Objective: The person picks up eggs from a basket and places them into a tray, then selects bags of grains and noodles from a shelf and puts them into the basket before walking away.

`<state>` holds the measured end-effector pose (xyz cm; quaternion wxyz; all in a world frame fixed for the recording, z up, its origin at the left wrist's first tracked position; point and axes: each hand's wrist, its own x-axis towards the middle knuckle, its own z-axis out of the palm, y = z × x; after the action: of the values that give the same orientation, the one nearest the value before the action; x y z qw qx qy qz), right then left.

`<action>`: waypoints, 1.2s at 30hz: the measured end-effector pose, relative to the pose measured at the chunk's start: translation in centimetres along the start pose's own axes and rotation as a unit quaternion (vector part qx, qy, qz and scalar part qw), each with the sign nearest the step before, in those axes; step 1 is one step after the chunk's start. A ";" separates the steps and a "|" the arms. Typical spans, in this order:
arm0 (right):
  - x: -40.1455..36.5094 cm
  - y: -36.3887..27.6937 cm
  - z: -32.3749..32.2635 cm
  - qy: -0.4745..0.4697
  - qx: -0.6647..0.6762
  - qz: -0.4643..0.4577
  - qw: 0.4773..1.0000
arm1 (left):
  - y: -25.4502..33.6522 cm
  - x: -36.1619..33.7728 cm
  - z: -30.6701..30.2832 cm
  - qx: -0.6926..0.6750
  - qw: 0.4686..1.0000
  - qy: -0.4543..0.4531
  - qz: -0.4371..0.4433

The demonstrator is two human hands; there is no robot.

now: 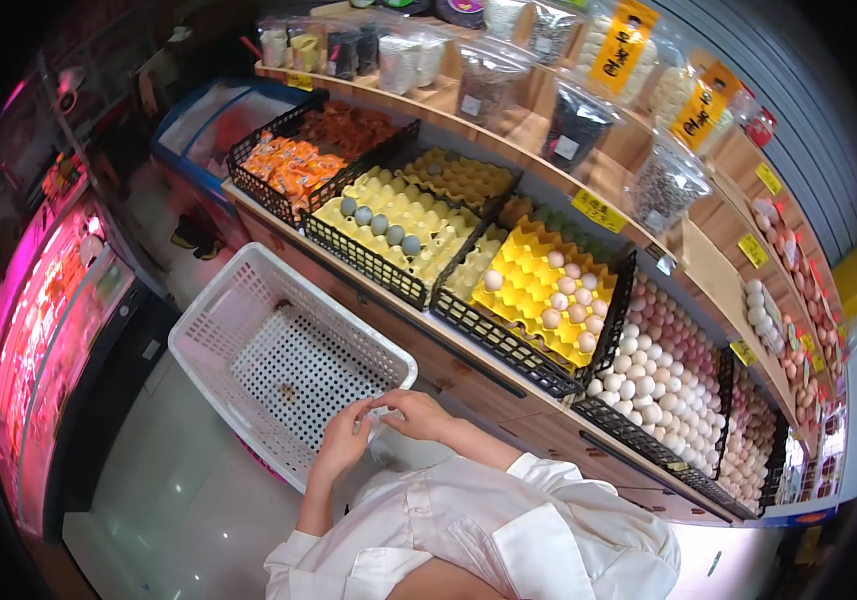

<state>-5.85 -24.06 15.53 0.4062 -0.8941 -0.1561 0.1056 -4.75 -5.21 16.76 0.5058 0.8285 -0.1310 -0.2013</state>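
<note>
Close in front of my body, my left hand point(345, 438) and my right hand point(416, 414) meet at the fingertips, by the near end of a large white plastic basket point(210, 375). The fingers of both hands are bent and pressed together; whatever may be between them is too small to make out. Holes pattern the basket's walls and floor, and a few small brown bits lie on the bottom. To the right, a black crate holds yellow egg trays point(523, 290) with several pinkish eggs point(576, 298).
Along the wooden counter stand crates of orange packets point(293, 162), bluish eggs point(379, 224) and heaped white eggs point(653, 370). Bagged dry goods point(580, 118) line the shelf above. A pink-lit display case point(48, 340) stands left, a blue-rimmed freezer point(210, 125) behind. The floor point(163, 480) is shiny tile.
</note>
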 end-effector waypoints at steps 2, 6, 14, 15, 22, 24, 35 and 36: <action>-2.4 -0.1 -0.7 0.021 0.014 0.003 1.000 | 1.1 -0.7 1.7 0.013 1.000 -0.007 0.005; -8.7 0.7 -1.7 0.073 0.057 0.030 0.995 | 1.8 -2.1 6.3 0.003 0.999 -0.024 0.038; -23.8 3.3 -2.5 0.196 0.127 0.159 0.959 | 6.5 -6.1 16.7 0.011 0.983 -0.162 0.090; -25.4 3.3 -2.6 0.219 0.134 0.171 0.951 | 6.9 -6.6 17.7 0.020 0.979 -0.175 0.102; -32.6 3.2 -3.1 0.335 0.198 0.192 0.901 | 9.7 -8.7 22.2 0.065 0.955 -0.226 0.181; -33.8 2.9 -2.9 0.340 0.215 0.185 0.897 | 10.5 -9.4 23.1 0.069 0.951 -0.227 0.199; -37.5 2.4 -2.1 0.387 0.283 0.155 0.864 | 11.9 -12.7 25.5 0.128 0.921 -0.263 0.258; -37.7 2.3 -2.0 0.397 0.285 0.152 0.859 | 12.1 -12.7 25.5 0.132 0.917 -0.268 0.266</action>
<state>-39.78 -40.60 17.37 0.6496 -0.7182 0.1931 -0.1576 -28.02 -25.39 19.75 0.3724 0.7373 -0.5025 -0.2553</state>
